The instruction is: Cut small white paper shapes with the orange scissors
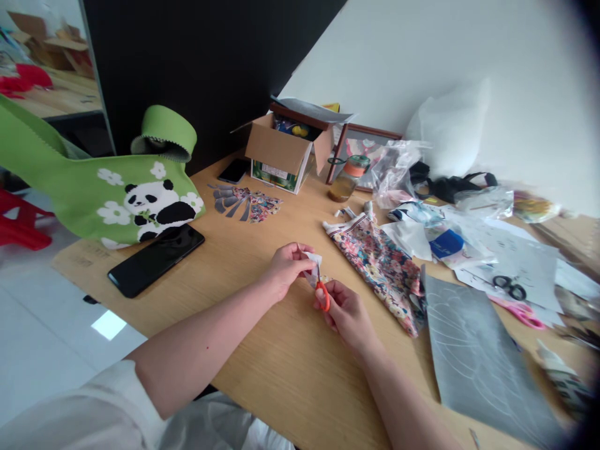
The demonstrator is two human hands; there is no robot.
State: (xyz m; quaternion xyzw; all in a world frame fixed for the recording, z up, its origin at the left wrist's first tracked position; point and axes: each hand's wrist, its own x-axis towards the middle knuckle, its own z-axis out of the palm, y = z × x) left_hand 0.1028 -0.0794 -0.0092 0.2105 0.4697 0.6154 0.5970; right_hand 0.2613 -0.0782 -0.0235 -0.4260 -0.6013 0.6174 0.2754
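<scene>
Near the middle of the table, my left hand [289,267] pinches a small whitish piece [310,270], which could be paper or fabric. My right hand [345,311] is closed round the orange handles of small scissors [323,295], whose blades meet the piece. A bit of patterned material shows just behind the scissors. To the right lies a folded floral cloth [375,256]. Cut floral and grey pieces [248,203] are arranged in a fan shape farther back on the left.
A black phone [157,259] and a green panda bag [154,200] lie at left. Behind stand an open cardboard box [281,153] and a glass bottle [347,180]. On the right are a grey sheet [482,356], black-handled scissors [510,287], pink scissors [525,314] and plastic bags.
</scene>
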